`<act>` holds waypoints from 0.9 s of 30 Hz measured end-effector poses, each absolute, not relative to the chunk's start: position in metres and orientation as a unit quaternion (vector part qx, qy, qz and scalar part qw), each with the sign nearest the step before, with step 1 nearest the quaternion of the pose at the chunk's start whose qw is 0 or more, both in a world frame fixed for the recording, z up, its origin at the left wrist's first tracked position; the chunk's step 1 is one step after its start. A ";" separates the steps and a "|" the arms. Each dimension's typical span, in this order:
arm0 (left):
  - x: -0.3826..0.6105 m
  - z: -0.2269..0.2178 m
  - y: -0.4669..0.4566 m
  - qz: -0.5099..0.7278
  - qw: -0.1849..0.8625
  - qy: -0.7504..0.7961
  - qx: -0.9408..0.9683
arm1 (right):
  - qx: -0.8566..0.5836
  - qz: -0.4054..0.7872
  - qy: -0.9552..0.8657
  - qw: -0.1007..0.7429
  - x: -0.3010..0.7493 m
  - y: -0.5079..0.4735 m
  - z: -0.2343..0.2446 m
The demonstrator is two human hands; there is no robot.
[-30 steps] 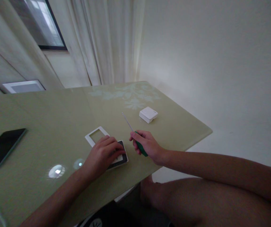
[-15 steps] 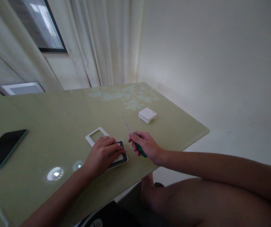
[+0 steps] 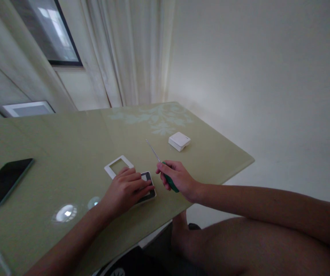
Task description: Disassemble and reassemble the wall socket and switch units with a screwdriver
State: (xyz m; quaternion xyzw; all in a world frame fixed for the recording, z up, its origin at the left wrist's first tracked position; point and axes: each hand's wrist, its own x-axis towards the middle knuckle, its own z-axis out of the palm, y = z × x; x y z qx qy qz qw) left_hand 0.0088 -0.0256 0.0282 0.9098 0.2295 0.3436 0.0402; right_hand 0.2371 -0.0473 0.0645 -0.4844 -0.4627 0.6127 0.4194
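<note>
My left hand (image 3: pixel 126 189) lies on a dark square plate with a white centre (image 3: pixel 147 188), fingers stretched flat and pressing it to the green glass table (image 3: pixel 52 161). Half the plate is hidden under the fingers. A white square frame (image 3: pixel 118 166) lies just behind that hand. My right hand (image 3: pixel 176 179) is closed round the green handle of a screwdriver (image 3: pixel 161 165). Its thin metal shaft points up and away over the table, the tip in the air. The two hands are a few centimetres apart.
A small white switch box (image 3: pixel 179 140) sits further back near the right edge. A dark phone (image 3: pixel 3 184) lies at the far left. The table's front edge runs close under both hands, with my bare leg (image 3: pixel 239 245) below. Curtains and a wall stand behind.
Both hands have barely moved. The view has drifted slightly, and my left fingers have slid a little further over the dark plate.
</note>
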 end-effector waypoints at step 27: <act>0.008 0.029 -0.029 0.346 0.014 0.221 0.912 | -0.485 0.609 -0.462 0.425 0.240 -0.046 0.066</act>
